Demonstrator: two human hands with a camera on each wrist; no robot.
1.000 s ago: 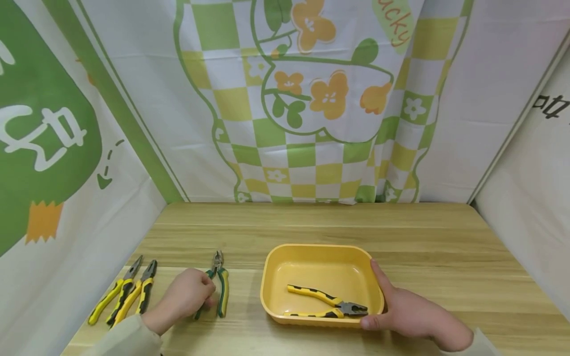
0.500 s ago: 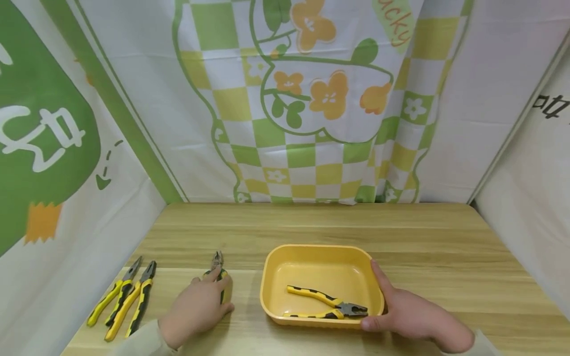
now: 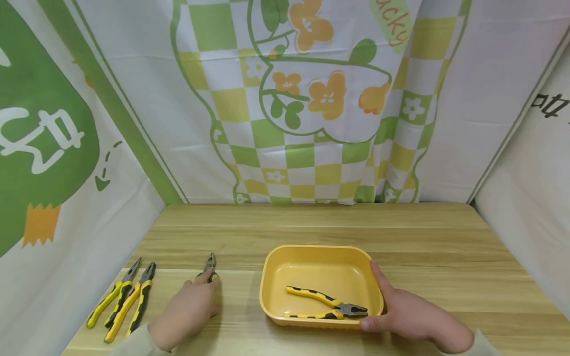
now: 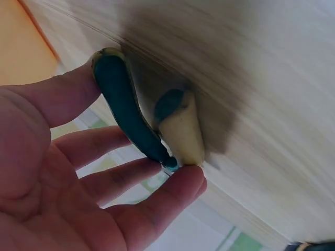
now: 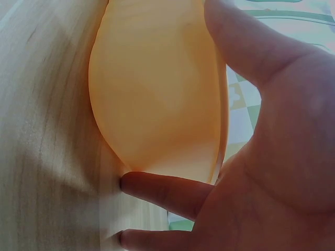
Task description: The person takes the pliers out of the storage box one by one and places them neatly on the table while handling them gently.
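Observation:
My left hand (image 3: 189,306) pinches a pair of pliers (image 3: 210,262) over the table left of the middle, its jaws pointing away from me. In the left wrist view the thumb lies against one green handle (image 4: 123,99), and fingertips touch the paler side of the other. From the head view the hand covers most of the handles. My right hand (image 3: 409,314) grips the right end of a yellow plastic bin (image 3: 320,246), thumb at the near rim and a finger along the far corner. Inside the bin lie yellow-and-black pliers (image 3: 352,310), handles spread.
At the table's left side lie two more yellow-and-black pliers, one long-nosed (image 3: 131,272) and one with blunter jaws (image 3: 149,274). A printed green-and-white curtain (image 3: 303,158) hangs behind the wooden table (image 3: 231,217), with cloth walls on both sides.
My left hand came over the green-handled pliers from their left, took hold of them, and has shifted slightly left with them. My right hand and the bin have stayed in place.

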